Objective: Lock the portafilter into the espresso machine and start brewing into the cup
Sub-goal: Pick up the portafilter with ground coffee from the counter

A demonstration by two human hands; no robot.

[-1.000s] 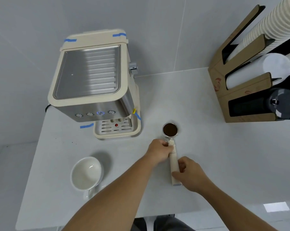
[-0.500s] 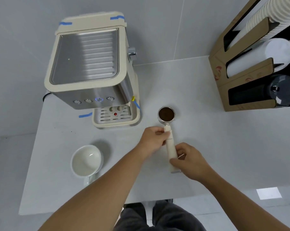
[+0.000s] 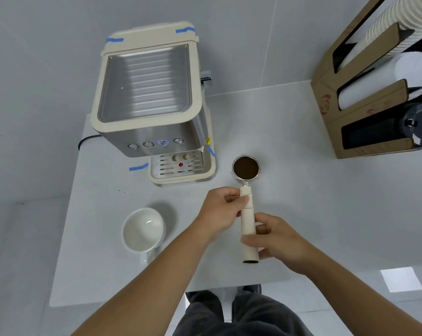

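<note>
The portafilter (image 3: 247, 214) has a cream handle and a metal basket full of dark ground coffee; it points away from me, right of the machine. My left hand (image 3: 221, 209) pinches the top of the handle near the basket. My right hand (image 3: 275, 240) grips the lower handle. The cream and steel espresso machine (image 3: 149, 98) stands at the back left, one button lit blue, its drip tray (image 3: 181, 172) bare. A white cup (image 3: 142, 230) sits on the table at the front left, apart from the machine.
A cardboard rack (image 3: 365, 112) with stacks of paper cups and lids stands at the back right. Blue tape marks lie by the machine's base. The white table (image 3: 326, 202) ends just in front of my legs.
Both hands have kept hold of the portafilter and lifted it slightly up and away from me. My right hand has slid further down the handle. The camera has shifted.
</note>
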